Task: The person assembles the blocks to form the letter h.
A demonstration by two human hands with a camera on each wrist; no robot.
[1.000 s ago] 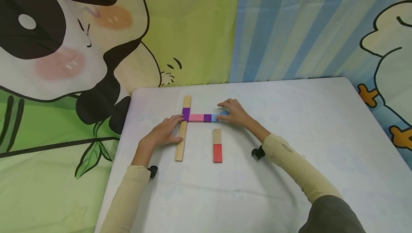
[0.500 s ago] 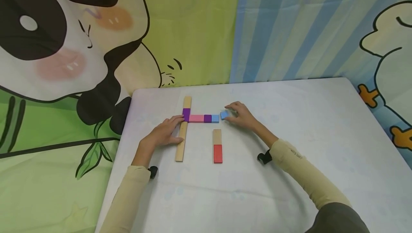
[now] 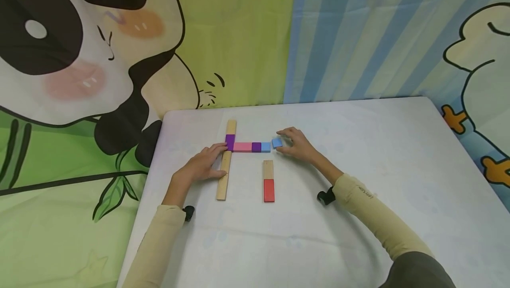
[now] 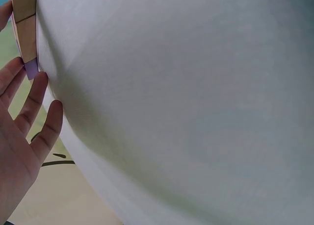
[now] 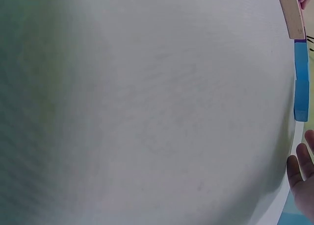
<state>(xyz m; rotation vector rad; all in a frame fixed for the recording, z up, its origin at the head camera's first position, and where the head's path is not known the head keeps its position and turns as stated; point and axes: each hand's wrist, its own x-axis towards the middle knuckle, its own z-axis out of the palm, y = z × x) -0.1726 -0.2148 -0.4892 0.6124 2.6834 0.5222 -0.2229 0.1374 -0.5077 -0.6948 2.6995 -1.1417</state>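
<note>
My left hand (image 3: 203, 163) lies with spread fingers against a column of flat blocks. Its fingertips touch the purple block (image 3: 229, 142), and the thumb touches the long wooden strip (image 3: 224, 176). From the purple block a row runs right: a pink block (image 3: 242, 147), a small purple square (image 3: 256, 147) and a light blue square (image 3: 265, 147). Beyond a narrow gap sits another blue square (image 3: 276, 142), slightly turned. Beside it my right hand (image 3: 298, 145) has its thumb and forefinger apart, the thumb at the square's lower right corner. In the right wrist view, loose fingers (image 5: 303, 161) show past the blue blocks (image 5: 301, 100).
Closer to me on the white tabletop (image 3: 358, 146) lies a separate upright pair: a wooden block (image 3: 268, 169) against a red block (image 3: 268, 190). A short wooden block (image 3: 231, 127) tops the left column. Printed cloth (image 3: 239, 36) hangs behind the table's back edge.
My right hand has drawn back a little to the right, uncovering the second blue square, which has shifted slightly toward me. The left hand stays in place.
</note>
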